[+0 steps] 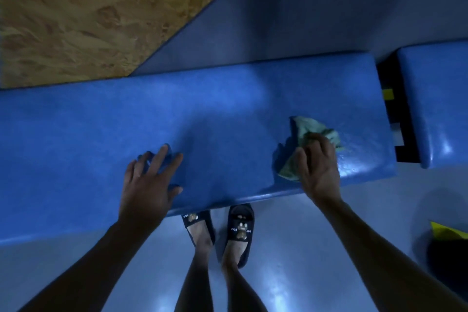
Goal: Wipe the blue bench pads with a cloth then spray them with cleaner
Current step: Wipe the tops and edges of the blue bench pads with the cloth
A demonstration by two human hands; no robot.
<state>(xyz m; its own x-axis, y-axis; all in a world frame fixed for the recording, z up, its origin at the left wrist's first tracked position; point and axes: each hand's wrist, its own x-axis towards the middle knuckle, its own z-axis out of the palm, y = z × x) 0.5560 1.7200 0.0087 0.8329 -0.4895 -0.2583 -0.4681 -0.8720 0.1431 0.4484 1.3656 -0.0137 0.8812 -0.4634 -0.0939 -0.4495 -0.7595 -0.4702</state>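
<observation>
A long blue bench pad [228,109] runs across the view in front of me. My right hand [317,168] holds a crumpled pale green cloth [316,132] against the pad near its right end, fingers curled over it. My left hand [149,180] rests flat on the pad near its front edge, fingers spread, holding nothing. A second, shorter blue pad [438,99] lies to the right, across a gap. No spray bottle is in view.
A black frame with a yellow mark [391,114] shows in the gap between the pads. My feet in dark slippers [240,230] stand on the pale floor under the pad's front edge. A chipboard panel [88,15] fills the upper left. A dark object with yellow [448,235] sits at the right edge.
</observation>
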